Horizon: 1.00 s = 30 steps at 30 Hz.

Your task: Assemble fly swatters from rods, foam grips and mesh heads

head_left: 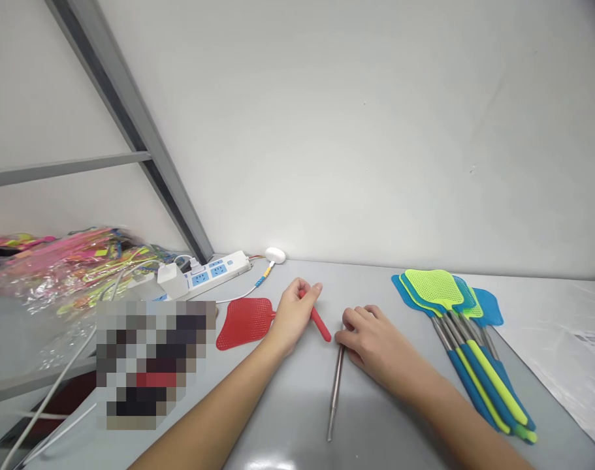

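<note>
My left hand (293, 314) is closed around a red plastic handle (321, 324), whose rounded end sticks out toward the right. Beside that hand, to its left, a red fly swatter head (245, 322) with a perforated face lies on the table; whether it joins anything under the hand is hidden. My right hand (368, 336) pinches the upper end of a thin metal rod (336, 391). The rod's lower, narrower end points toward me. A gap separates the rod from the red handle.
Assembled fly swatters (478, 356) in green and blue lie piled at right, next to a white plastic sheet (562, 352). A power strip (219, 271) with cables, a white device (275, 254), plastic-wrapped goods (72, 267) and a metal frame (145, 143) occupy the left. A wall (356, 130) closes the back.
</note>
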Each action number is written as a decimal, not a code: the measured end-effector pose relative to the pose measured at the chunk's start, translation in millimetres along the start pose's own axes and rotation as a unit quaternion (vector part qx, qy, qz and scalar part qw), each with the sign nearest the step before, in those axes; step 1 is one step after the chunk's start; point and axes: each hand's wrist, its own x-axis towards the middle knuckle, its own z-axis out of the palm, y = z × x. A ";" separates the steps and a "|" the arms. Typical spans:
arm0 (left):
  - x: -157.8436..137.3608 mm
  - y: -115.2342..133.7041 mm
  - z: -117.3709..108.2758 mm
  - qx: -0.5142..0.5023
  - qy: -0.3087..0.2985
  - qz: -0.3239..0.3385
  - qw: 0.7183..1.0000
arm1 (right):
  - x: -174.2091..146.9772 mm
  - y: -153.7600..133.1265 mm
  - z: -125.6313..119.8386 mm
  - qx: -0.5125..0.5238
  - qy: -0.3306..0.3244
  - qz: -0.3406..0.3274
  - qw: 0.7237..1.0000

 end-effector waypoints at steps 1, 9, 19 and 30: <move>0.4 0.5 -1.3 0.008 0.015 0.012 1.000 | -0.9 -1.5 0.0 -0.007 -0.005 -0.003 1.000; -8.4 9.6 -7.2 0.079 0.033 0.115 0.990 | -5.4 -7.5 5.5 0.067 0.046 0.000 0.997; -23.5 6.7 9.7 0.200 -0.177 0.151 0.952 | -5.7 -24.1 8.6 0.417 0.268 0.170 0.852; -22.8 1.7 13.4 0.221 -0.209 0.141 0.942 | -4.7 -29.7 11.3 0.449 0.345 0.229 0.792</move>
